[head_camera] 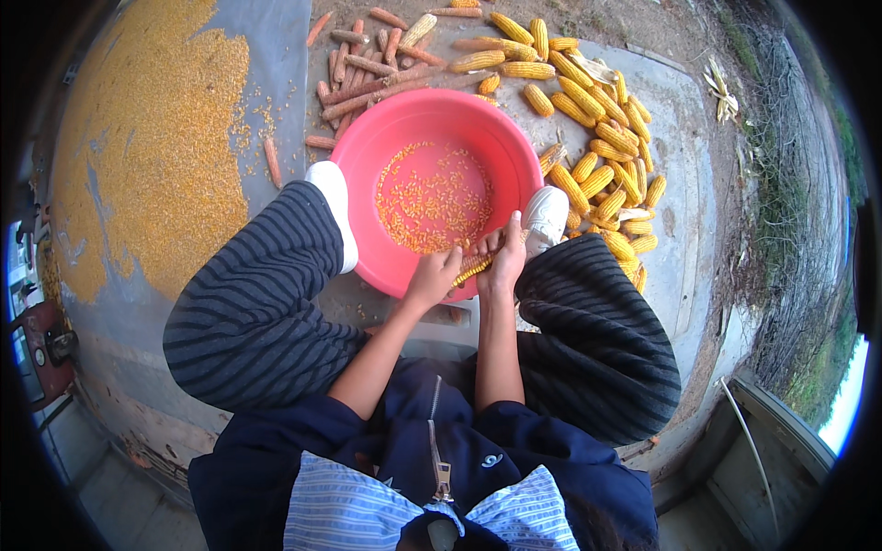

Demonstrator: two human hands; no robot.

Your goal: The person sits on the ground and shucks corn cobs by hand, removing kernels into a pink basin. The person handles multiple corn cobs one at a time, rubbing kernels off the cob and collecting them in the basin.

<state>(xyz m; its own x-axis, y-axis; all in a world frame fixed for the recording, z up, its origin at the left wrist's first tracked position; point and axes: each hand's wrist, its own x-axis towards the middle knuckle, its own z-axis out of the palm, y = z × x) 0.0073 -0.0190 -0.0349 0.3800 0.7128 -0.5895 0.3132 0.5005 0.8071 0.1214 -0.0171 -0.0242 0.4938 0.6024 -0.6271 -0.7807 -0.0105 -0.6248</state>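
Over the near right rim of a pink plastic basin (355, 234), both of my hands are on one partly shelled corn cob (475, 267). My left hand (431, 275) has its fingers and thumb at the cob's left end. Around its right end is closed my right hand (505, 258), thumb pointing up along it. Part of the cob shows bare reddish core, while yellow kernels remain along its near side. Loose corn kernels (434, 200) are scattered over the basin's floor. My shoes touch or nearly touch the basin on both sides.
Unshelled yellow corn ears (610, 144) are heaped to the right and beyond the basin. Bare reddish cobs (365, 76) lie piled behind it. A wide spread of kernels (165, 158) covers the sheet at the left, with one bare cob (272, 160) beside it. Dry husks (722, 93) lie far right.
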